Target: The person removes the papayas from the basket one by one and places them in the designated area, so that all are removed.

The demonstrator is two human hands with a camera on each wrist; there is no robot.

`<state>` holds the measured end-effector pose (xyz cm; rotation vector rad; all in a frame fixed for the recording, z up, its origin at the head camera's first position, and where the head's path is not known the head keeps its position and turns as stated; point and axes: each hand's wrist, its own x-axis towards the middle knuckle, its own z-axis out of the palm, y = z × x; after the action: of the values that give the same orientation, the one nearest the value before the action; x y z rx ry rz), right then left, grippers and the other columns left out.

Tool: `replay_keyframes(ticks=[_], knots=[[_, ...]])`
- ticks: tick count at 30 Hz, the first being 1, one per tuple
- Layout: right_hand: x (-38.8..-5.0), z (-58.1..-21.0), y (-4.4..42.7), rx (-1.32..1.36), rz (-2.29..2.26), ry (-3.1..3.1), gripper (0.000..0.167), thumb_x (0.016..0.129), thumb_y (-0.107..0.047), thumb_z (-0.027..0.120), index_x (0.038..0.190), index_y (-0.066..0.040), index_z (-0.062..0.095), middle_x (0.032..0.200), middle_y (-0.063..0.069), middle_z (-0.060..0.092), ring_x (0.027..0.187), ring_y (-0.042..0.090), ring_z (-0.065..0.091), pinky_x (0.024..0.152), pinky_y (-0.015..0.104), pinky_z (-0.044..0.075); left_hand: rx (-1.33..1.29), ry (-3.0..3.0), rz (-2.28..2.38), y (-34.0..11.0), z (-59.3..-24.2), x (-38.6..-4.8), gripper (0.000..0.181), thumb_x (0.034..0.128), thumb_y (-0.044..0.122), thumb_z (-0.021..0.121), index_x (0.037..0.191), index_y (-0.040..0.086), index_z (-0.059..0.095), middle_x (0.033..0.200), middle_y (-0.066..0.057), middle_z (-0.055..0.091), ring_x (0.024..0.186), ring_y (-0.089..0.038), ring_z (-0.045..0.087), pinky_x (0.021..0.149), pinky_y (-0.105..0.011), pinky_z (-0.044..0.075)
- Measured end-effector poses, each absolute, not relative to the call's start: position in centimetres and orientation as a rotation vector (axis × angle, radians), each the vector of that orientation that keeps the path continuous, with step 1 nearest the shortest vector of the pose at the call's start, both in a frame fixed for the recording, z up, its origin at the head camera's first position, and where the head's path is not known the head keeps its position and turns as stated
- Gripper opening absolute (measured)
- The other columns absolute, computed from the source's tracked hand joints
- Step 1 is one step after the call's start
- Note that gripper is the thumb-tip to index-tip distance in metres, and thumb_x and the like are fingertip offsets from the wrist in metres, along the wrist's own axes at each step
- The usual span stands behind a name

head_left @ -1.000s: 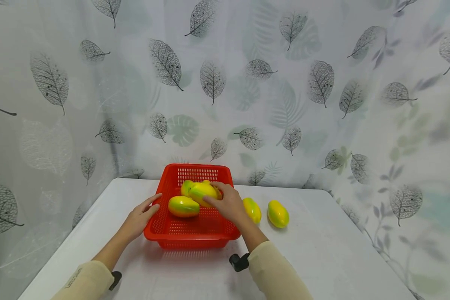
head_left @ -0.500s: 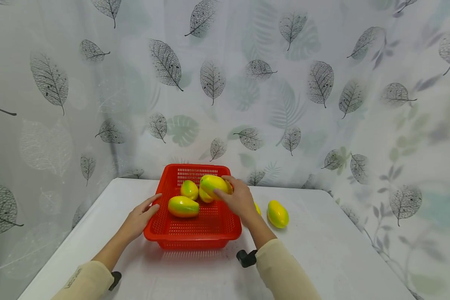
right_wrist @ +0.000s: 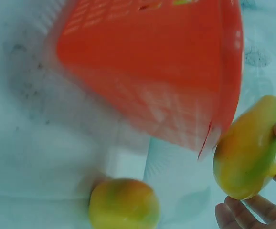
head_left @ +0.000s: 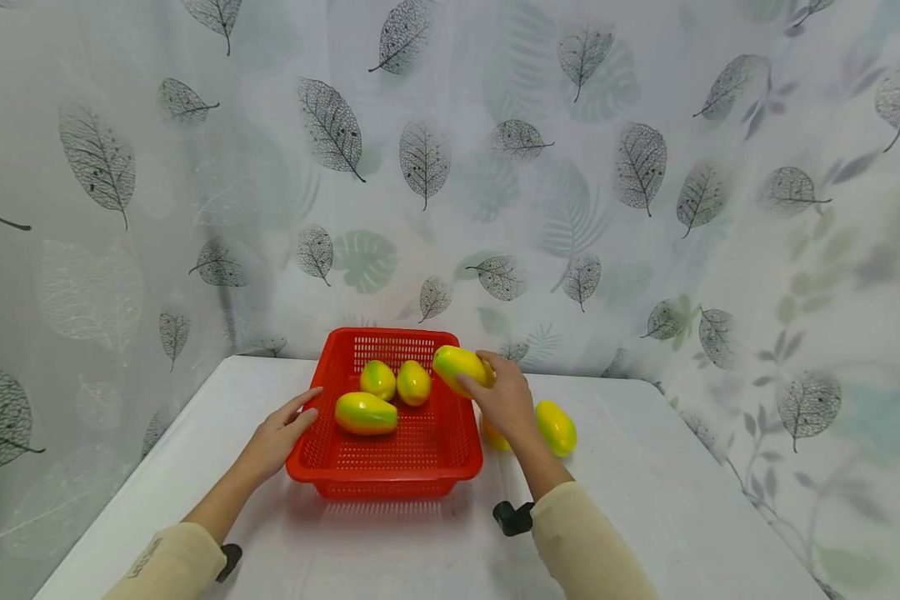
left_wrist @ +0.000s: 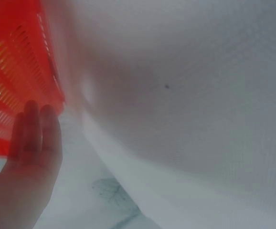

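My right hand (head_left: 507, 394) grips a yellow-green mango (head_left: 459, 371) above the right rim of the red plastic basket (head_left: 386, 487). In the right wrist view the thumb and fingers hold this mango (right_wrist: 250, 150) from one side, close to the basket's rim. My left hand (head_left: 276, 439) is at the basket's left rim, its fingers fairly straight. The left wrist view shows those fingers (left_wrist: 31, 131) extended against the basket wall (left_wrist: 21, 57). Three mangoes lie inside: one at the front left (head_left: 366, 414), one behind it (head_left: 378, 381), one at the back middle (head_left: 413, 383).
Right of the basket, two more mangoes lie on the white table (head_left: 667, 500): one (head_left: 557, 428) beyond my right wrist, another (head_left: 497, 437) partly hidden by my hand. A leaf-patterned curtain (head_left: 450, 167) hangs behind the table.
My right hand has lifted the mango and carried it right, from over the basket's middle to its right rim. The back-middle mango has come into clear view. The left hand has stayed put.
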<state>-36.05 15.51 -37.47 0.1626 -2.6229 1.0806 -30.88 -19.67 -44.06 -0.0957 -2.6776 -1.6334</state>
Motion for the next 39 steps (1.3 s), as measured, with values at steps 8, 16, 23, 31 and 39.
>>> replay_keyframes(ticks=[8, 16, 23, 31, 39], knots=[[-36.4, -37.9, 17.4, 0.049, 1.064, -2.631, 0.062, 0.095, -0.047, 0.069, 0.148, -0.018, 0.056, 0.147, 0.016, 0.057, 0.131, 0.037, 0.054, 0.11, 0.057, 0.047, -0.108, -2.659, -1.656, -19.8, -44.3, -31.0, 0.057, 0.1109, 0.035, 0.046, 0.163, 0.018, 0.031, 0.155, -0.028, 0.044, 0.116, -0.034, 0.063, 0.091, -0.042, 0.063], [-36.3, -37.7, 19.3, -0.05, 1.008, -2.644, 0.063, 0.096, -0.048, 0.067, 0.149, -0.016, 0.055, 0.144, 0.02, 0.057, 0.126, 0.039, 0.055, 0.107, 0.056, 0.048, -0.087, -2.661, -1.651, -19.7, -44.3, -31.0, 0.056, 0.1105, 0.034, 0.047, 0.163, 0.02, 0.032, 0.155, -0.028, 0.044, 0.117, -0.035, 0.063, 0.091, -0.042, 0.063], [-36.3, -37.3, 21.4, -0.158, 0.957, -2.641, 0.064, 0.098, -0.047, 0.064, 0.15, -0.013, 0.052, 0.135, 0.023, 0.057, 0.113, 0.039, 0.056, 0.1, 0.055, 0.05, -0.09, -2.662, -1.657, -19.6, -44.0, -31.0, 0.057, 0.1105, 0.034, 0.047, 0.163, 0.019, 0.032, 0.155, -0.028, 0.044, 0.116, -0.034, 0.064, 0.09, -0.042, 0.063], [-36.3, -37.5, 23.9, -0.229, 0.924, -2.675, 0.067, 0.099, -0.049, 0.059, 0.154, -0.012, 0.046, 0.145, 0.026, 0.052, 0.126, 0.043, 0.052, 0.105, 0.06, 0.046, -0.084, -2.66, -1.661, -19.6, -44.0, -30.9, 0.057, 0.1105, 0.033, 0.047, 0.163, 0.02, 0.032, 0.155, -0.028, 0.044, 0.117, -0.036, 0.064, 0.09, -0.042, 0.063], [-36.1, -37.7, 25.9, -0.3, 0.868, -2.663, 0.067, 0.1, -0.048, 0.059, 0.154, -0.01, 0.046, 0.143, 0.026, 0.054, 0.125, 0.043, 0.054, 0.1, 0.06, 0.049, -0.081, -2.66, -1.677, -19.7, -44.2, -30.9, 0.056, 0.1105, 0.032, 0.047, 0.163, 0.019, 0.032, 0.156, -0.028, 0.044, 0.117, -0.036, 0.065, 0.089, -0.041, 0.063]])
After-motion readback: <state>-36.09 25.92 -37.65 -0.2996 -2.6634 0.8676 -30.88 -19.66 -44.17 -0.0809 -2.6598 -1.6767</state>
